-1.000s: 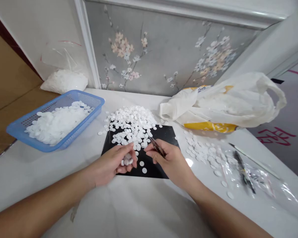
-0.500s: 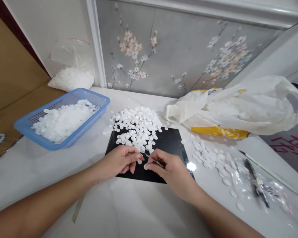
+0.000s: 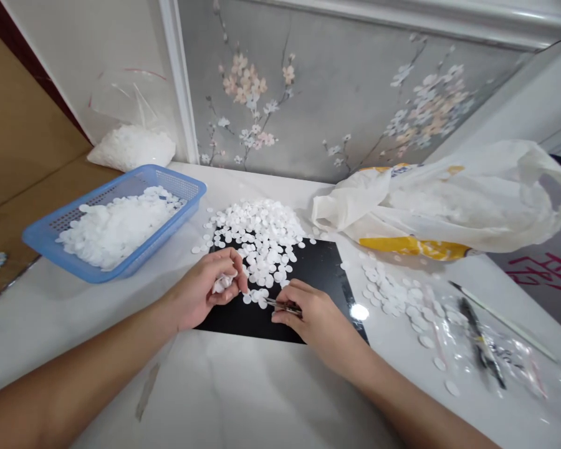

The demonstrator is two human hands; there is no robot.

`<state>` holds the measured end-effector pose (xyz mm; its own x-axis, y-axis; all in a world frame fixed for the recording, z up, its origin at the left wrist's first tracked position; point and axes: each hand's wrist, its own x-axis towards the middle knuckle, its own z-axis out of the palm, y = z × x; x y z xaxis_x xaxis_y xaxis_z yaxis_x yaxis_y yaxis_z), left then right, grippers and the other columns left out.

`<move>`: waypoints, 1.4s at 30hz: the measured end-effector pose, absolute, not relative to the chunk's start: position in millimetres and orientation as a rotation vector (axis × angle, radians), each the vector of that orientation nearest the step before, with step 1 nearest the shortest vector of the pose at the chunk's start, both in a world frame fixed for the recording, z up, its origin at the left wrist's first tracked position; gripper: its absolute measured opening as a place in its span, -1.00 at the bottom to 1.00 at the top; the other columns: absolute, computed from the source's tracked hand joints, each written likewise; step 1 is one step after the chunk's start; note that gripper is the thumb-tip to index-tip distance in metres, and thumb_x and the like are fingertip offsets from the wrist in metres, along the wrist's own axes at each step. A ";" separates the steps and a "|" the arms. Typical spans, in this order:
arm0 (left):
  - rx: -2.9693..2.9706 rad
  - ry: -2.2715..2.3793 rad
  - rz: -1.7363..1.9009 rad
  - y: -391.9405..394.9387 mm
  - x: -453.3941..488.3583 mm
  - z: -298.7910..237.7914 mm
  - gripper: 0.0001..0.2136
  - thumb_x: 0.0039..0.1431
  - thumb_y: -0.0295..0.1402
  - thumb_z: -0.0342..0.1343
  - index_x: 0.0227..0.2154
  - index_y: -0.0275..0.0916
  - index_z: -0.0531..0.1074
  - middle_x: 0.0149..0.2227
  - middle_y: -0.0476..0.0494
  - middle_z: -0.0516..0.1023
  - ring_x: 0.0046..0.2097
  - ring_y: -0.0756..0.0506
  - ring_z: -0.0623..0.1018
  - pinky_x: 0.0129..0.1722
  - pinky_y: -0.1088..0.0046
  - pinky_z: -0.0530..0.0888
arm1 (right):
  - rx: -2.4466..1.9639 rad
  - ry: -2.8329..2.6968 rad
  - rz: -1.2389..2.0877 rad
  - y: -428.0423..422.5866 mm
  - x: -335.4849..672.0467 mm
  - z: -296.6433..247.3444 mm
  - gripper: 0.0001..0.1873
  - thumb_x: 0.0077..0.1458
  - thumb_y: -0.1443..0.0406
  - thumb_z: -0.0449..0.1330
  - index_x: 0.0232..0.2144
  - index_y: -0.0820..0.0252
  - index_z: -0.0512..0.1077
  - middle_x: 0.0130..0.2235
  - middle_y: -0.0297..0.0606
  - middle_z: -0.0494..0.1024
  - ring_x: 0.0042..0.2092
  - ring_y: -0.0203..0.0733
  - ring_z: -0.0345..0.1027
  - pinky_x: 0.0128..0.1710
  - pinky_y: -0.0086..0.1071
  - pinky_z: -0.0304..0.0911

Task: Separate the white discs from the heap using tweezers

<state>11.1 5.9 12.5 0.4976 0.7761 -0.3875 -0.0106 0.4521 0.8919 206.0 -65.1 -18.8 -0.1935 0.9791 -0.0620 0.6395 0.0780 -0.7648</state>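
Observation:
My left hand (image 3: 217, 280) is curled over the left part of a black board (image 3: 243, 321), with a small bunch of white discs (image 3: 223, 284) held in its bent fingers. My right hand (image 3: 311, 312) grips a pair of metal tweezers (image 3: 283, 305) between thumb and fingers. The tips point left at a few loose discs (image 3: 255, 297) lying on the board between the hands; whether they pinch one I cannot tell. Behind both hands a large heap of white discs (image 3: 262, 224) spreads over the board's far edge onto the table.
A blue basket (image 3: 115, 274) of white discs stands left, before a clear bag (image 3: 133, 146) of white pieces. Right are a white-and-yellow plastic bag (image 3: 416, 246), scattered discs (image 3: 388, 290), clear plastic bags (image 3: 518, 362), a black-handled tool (image 3: 481, 346) and a thin white stick (image 3: 509, 324).
My left hand has moved left and turned, so the discs in its fingers show. The tweezers in my right hand now point at loose discs on the board. More discs show there.

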 end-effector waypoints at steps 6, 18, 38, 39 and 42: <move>1.233 1.078 0.468 3.3 11.4 6.6 -0.69 0.11 -0.19 0.02 -0.62 -0.29 0.33 -0.70 0.04 0.23 -0.64 0.11 0.16 -0.69 0.61 -0.03 | -1.592 -1.786 0.907 -59.7 193.7 -20.3 -0.92 0.04 0.35 0.13 -0.49 0.15 0.33 -0.55 -0.43 0.33 -0.51 -0.33 0.18 -0.52 -0.48 0.09; 1.742 1.050 0.281 -4.1 10.2 0.6 -0.78 0.16 -0.19 -0.03 -0.42 -0.22 0.39 -0.64 0.10 0.25 -0.58 0.05 0.20 -0.59 0.56 0.10 | -1.817 -1.793 0.974 -59.6 201.4 -13.7 -0.82 -0.05 0.30 0.14 -0.64 0.17 0.33 -0.66 -0.46 0.26 -0.61 -0.38 0.01 -0.65 -0.49 -0.08; 2.300 1.205 0.035 -16.9 33.7 -2.4 -0.92 0.13 -0.36 -0.02 -0.40 -0.14 0.37 -0.63 0.11 0.29 -0.58 0.02 0.28 -0.54 0.50 0.06 | -1.685 -1.844 0.891 -56.3 214.5 -12.8 -0.91 -0.02 0.36 0.23 -0.54 0.16 0.41 -0.43 -0.38 0.43 -0.45 -0.33 0.25 -0.47 -0.46 0.09; 2.244 1.199 0.062 -16.7 32.0 -1.2 -0.94 0.11 -0.35 -0.01 -0.42 -0.16 0.35 -0.63 0.12 0.28 -0.58 0.03 0.26 -0.55 0.51 0.07 | -1.686 -1.805 0.926 -56.0 217.5 -11.0 -0.90 -0.03 0.35 0.23 -0.54 0.16 0.40 -0.48 -0.41 0.42 -0.48 -0.34 0.23 -0.50 -0.47 0.07; 1.900 1.127 0.165 -14.7 25.2 4.0 -0.96 0.03 -0.37 0.01 -0.47 -0.19 0.27 -0.60 0.12 0.28 -0.59 0.06 0.20 -0.58 0.54 0.08 | -1.755 -1.702 1.076 -55.3 229.4 -5.1 -0.87 -0.05 0.30 0.24 -0.55 0.16 0.36 -0.60 -0.48 0.33 -0.56 -0.36 0.11 -0.58 -0.49 -0.01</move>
